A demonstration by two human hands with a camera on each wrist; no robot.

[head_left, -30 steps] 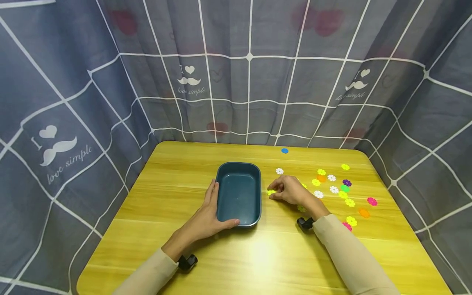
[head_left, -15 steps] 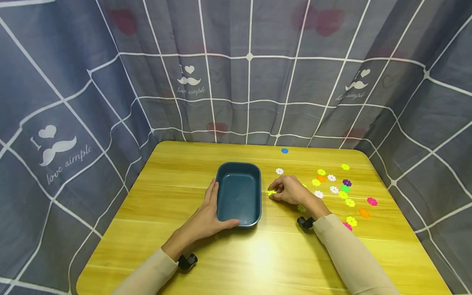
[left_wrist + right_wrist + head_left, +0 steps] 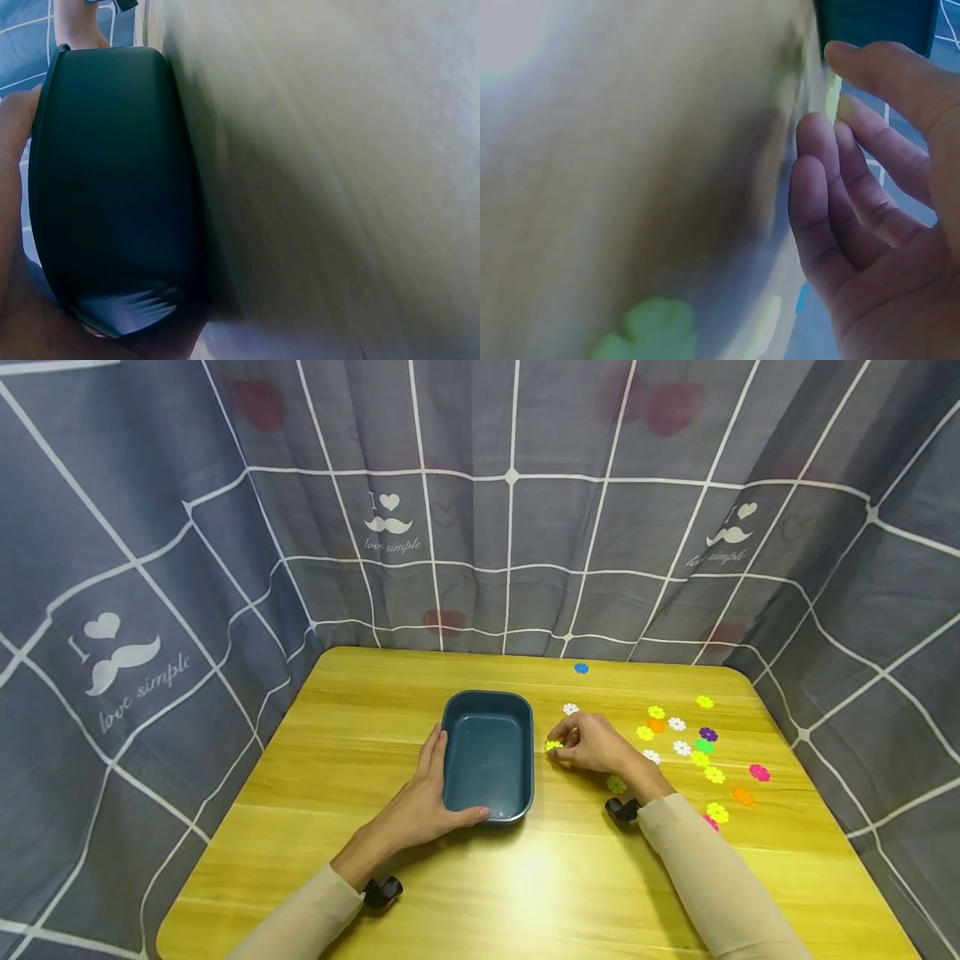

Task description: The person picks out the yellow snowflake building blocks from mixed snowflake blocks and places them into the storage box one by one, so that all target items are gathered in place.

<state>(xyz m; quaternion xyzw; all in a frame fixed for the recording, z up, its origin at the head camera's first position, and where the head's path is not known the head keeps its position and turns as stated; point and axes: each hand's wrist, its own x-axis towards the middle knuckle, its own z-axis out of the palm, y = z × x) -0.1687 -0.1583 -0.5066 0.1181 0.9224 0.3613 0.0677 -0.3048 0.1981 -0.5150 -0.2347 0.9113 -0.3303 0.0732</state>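
A dark teal rectangular tray [image 3: 487, 760] stands on the wooden table in the head view. My left hand [image 3: 426, 797] holds its near left corner, fingers along the left side and thumb over the near rim. In the left wrist view the side of the tray [image 3: 112, 172] fills much of the picture. Just right of the tray, my right hand [image 3: 592, 745] pinches a yellow flower-shaped disc [image 3: 553, 747] between thumb and index finger. The same disc [image 3: 832, 97] appears nearly edge-on in the right wrist view, with the other fingers loosely bent.
Several flower-shaped discs lie scattered on the right side of the table [image 3: 360, 735], among them a purple one [image 3: 708, 734], a pink one [image 3: 760, 772] and an orange one [image 3: 742, 796]. A blue disc [image 3: 581, 668] lies near the back edge. Grey gridded curtains [image 3: 465, 527] surround the table.
My right hand has shifted slightly away from me with the yellow disc tipped in its pinch. The left hand and the tray stay in place; the head view has shifted a little.
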